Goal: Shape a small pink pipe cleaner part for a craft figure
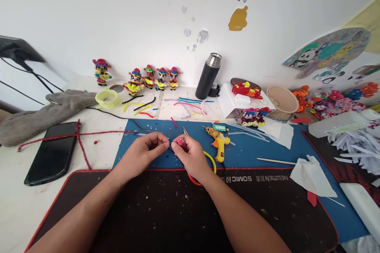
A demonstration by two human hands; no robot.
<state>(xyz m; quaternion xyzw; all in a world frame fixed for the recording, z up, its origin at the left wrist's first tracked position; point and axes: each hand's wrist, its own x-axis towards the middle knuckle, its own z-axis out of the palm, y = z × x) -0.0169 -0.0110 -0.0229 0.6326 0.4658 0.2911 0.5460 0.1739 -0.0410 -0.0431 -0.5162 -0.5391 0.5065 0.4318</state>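
My left hand point(150, 152) is closed in a pinch, thumb against forefinger; whatever lies between the tips is too small to make out. Close beside it, my right hand point(190, 157) is closed around a small pink and red fuzzy piece point(179, 142), mostly hidden by the fingers. Both sets of fingertips nearly meet above the blue mat point(124, 154). Under my right hand lies a pair of scissors point(214, 162) with yellow and red handles, its blade tip poking out beyond the knuckles. A yellow glue gun point(220, 142) rests just to the right.
Pipe-cleaner figures point(135, 82) stand along the wall near a black thermos point(208, 76). Loose pipe cleaners point(190, 104) lie before them. A phone point(52, 154) with dark red pipe cleaners across it is at left. Glue sticks point(252, 132), tissue point(313, 176) and a wooden stick point(276, 161) lie right.
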